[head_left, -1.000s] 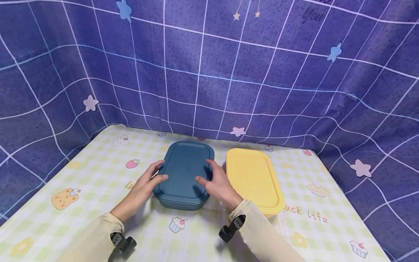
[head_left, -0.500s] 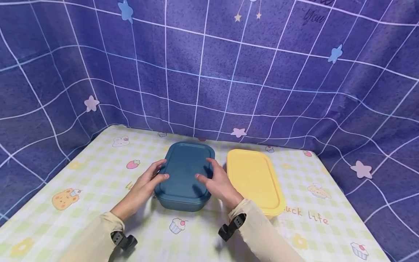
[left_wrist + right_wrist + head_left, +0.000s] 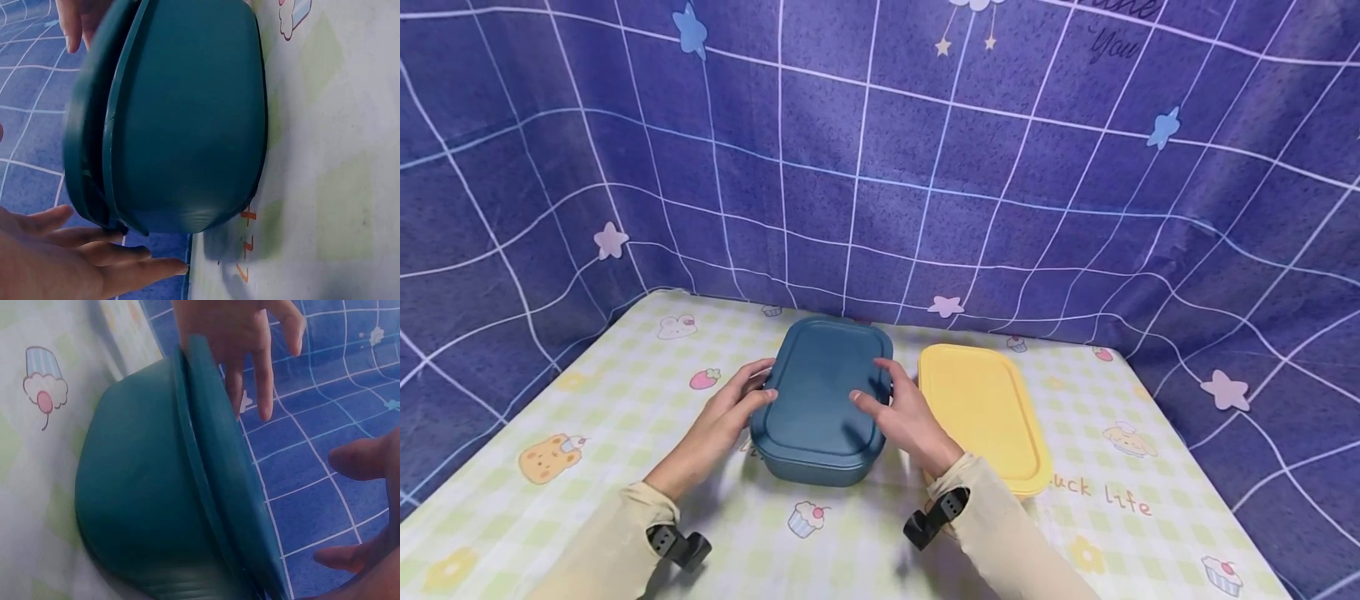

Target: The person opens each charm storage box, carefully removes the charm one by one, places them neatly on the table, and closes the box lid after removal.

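Note:
A dark blue food container (image 3: 187,125) with a rounded rectangular lid (image 3: 831,383) stands on the table between both hands. In the left wrist view a dark gap separates the lid from the container's rim; it looks narrower in the right wrist view. At the lid's left edge is my left hand (image 3: 718,421), its fingers reaching down that side and mostly straight. My right hand (image 3: 913,417) is at the right edge, thumb above the lid and apart from it in the right wrist view. Its fingertips' contact is partly hidden.
A yellow lidded container (image 3: 981,408) lies just right, close beside the right hand. The table is covered by a green-checked cloth (image 3: 625,417) with cartoon prints. Blue gridded curtains (image 3: 880,167) enclose the back and sides.
The lid has risen a little, and more of the container's front wall shows. My left hand has shifted slightly left and up; the right hand has barely moved.

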The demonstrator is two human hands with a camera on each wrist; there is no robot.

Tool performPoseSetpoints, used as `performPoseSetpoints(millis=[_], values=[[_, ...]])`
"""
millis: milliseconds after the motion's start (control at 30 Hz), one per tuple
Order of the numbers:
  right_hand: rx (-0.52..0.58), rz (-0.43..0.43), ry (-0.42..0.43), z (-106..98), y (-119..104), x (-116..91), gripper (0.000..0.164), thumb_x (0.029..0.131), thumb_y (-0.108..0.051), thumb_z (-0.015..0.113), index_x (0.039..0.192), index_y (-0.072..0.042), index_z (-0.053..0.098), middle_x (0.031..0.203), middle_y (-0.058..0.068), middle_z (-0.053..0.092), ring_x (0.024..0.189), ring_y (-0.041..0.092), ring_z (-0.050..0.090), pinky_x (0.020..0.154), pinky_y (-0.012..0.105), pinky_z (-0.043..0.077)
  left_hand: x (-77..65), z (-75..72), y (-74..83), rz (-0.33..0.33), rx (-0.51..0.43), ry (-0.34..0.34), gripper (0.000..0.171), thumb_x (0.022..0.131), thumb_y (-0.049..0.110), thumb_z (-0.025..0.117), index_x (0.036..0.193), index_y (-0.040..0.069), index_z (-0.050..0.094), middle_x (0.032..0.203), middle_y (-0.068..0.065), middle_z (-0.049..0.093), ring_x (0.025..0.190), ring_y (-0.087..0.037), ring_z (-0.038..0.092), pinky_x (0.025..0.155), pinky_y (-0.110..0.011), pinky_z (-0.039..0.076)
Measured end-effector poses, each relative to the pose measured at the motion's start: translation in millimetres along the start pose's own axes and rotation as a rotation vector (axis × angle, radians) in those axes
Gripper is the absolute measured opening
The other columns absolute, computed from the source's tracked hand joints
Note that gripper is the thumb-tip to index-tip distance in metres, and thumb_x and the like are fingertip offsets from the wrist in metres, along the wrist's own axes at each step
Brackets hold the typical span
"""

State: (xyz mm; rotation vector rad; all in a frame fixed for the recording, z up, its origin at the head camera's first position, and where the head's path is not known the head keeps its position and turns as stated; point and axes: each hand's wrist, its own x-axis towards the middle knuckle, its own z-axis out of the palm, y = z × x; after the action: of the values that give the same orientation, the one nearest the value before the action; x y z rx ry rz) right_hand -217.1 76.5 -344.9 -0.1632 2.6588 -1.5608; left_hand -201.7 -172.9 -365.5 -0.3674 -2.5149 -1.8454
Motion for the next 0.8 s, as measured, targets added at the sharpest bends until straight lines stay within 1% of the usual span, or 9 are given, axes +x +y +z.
performPoseSetpoints(millis=[100,200,300,367,500,600,700,733,800], values=[[0.004,-0.016,0.001,-2,-2,-2,0.068,0.094,-0.032,0.067,0.153,-0.013,0.038,0.158,0.021,0.040,0.149,0.039,0.036,0.120,0.059,0.033,-1.1,-0.7,1.6,-0.002,-0.015,0.002,0.058,0.104,0.025,0.048,0.156,0.008,0.029,0.161,-0.023,0.035,0.147,-0.037,0.039,0.116,-0.044,0.040],[0.002,-0.025,0.002,-4,-5,-3,0.068,0.094,-0.032,0.067,0.153,-0.013,0.038,0.158,0.020,0.040,0.148,0.039,0.036,0.119,0.059,0.034,-3.3,-1.6,4.5,0.001,-0.032,0.002,0.058,0.104,0.024,0.048,0.156,0.008,0.028,0.161,-0.023,0.034,0.147,-0.037,0.039,0.117,-0.047,0.039],[0.008,-0.027,-0.001,-5,-7,-4,0.068,0.095,-0.033,0.066,0.153,-0.014,0.037,0.158,0.020,0.040,0.146,0.042,0.039,0.116,0.059,0.038,-5.1,-2.9,7.6,0.009,-0.038,0.005,0.059,0.104,0.025,0.049,0.156,0.008,0.028,0.161,-0.024,0.034,0.148,-0.037,0.038,0.117,-0.051,0.038],[0.011,-0.028,-0.008,-6,-8,-5,0.068,0.095,-0.033,0.066,0.154,-0.015,0.037,0.159,0.021,0.039,0.144,0.045,0.040,0.115,0.059,0.040,-6.1,-3.9,9.5,0.015,-0.036,0.010,0.059,0.104,0.024,0.049,0.156,0.007,0.028,0.161,-0.024,0.034,0.148,-0.037,0.038,0.116,-0.050,0.040],[0.008,-0.024,-0.019,-7,-9,-7,0.068,0.095,-0.034,0.065,0.155,-0.016,0.036,0.159,0.021,0.038,0.142,0.047,0.043,0.112,0.058,0.044,-8.2,-6.0,12.9,0.026,-0.035,0.016,0.058,0.104,0.022,0.049,0.156,0.006,0.029,0.161,-0.025,0.033,0.147,-0.038,0.039,0.112,-0.041,0.046],[0.017,-0.027,-0.019,-9,-10,-7,0.068,0.096,-0.033,0.065,0.155,-0.016,0.036,0.159,0.021,0.038,0.140,0.046,0.046,0.111,0.057,0.046,-10.0,-7.2,15.8,0.038,-0.024,0.018,0.057,0.104,0.022,0.049,0.156,0.006,0.031,0.162,-0.023,0.033,0.147,-0.037,0.039,0.106,-0.026,0.050],[0.035,-0.032,-0.028,-11,-10,-8,0.068,0.096,-0.032,0.065,0.155,-0.015,0.036,0.159,0.022,0.038,0.137,0.044,0.050,0.108,0.055,0.049,-11.9,-9.3,17.7,0.061,0.005,0.026,0.055,0.104,0.022,0.050,0.155,0.006,0.034,0.161,-0.021,0.037,0.146,-0.036,0.041,0.095,-0.012,0.049],[0.039,-0.031,-0.033,-12,-10,-8,0.068,0.096,-0.032,0.065,0.155,-0.015,0.036,0.158,0.022,0.039,0.136,0.043,0.052,0.107,0.054,0.050,-12.8,-10.4,18.3,0.066,0.017,0.031,0.054,0.104,0.023,0.050,0.154,0.006,0.035,0.160,-0.020,0.038,0.145,-0.036,0.042,0.092,-0.011,0.049],[0.044,-0.036,-0.039,-13,-10,-9,0.067,0.096,-0.032,0.066,0.154,-0.015,0.037,0.157,0.023,0.040,0.133,0.041,0.055,0.104,0.052,0.052,-14.4,-12.8,19.1,0.078,0.039,0.040,0.053,0.105,0.023,0.050,0.153,0.006,0.036,0.158,-0.019,0.041,0.144,-0.035,0.043,0.089,-0.012,0.051]])
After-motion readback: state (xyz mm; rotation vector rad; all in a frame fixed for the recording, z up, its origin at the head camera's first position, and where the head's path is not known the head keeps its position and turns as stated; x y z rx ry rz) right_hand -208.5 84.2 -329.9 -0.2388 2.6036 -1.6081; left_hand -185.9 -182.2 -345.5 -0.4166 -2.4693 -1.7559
